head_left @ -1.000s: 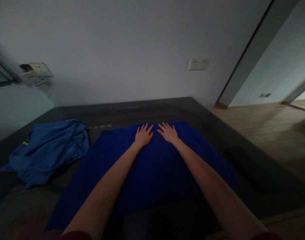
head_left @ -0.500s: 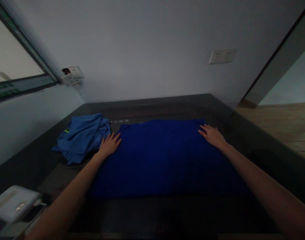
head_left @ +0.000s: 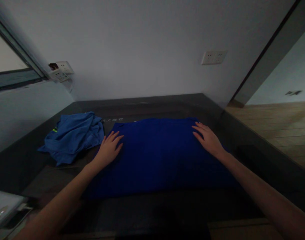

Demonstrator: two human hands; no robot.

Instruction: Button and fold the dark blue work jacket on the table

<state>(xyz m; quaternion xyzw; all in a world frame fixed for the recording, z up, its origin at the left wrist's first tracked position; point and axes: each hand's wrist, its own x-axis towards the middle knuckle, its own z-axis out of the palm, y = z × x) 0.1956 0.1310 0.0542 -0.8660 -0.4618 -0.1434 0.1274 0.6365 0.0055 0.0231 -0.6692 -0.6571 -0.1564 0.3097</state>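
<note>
A dark blue piece of cloth [head_left: 154, 153], folded or spread into a wide flat shape, lies in front of me; its kind cannot be made out. My left hand [head_left: 109, 149] rests on its left edge, fingers spread and palm down. On the upper right part of the cloth lies my right hand [head_left: 207, 137], also open with the fingers stretched out. Left of my left hand is a crumpled lighter blue garment [head_left: 73, 136] with a small yellow-green mark. Neither hand grips anything.
The dark table [head_left: 167, 104] stands against a wall with a socket plate [head_left: 214, 57] at right and more sockets [head_left: 63, 67] at left. A pale device [head_left: 6, 206] sits at the near left. Wooden flooring [head_left: 272, 123] shows at right.
My view has turned slightly to the right. Both hands remain open on the dark blue cloth, with the right one a little further in over it. The cloth stays flat.
</note>
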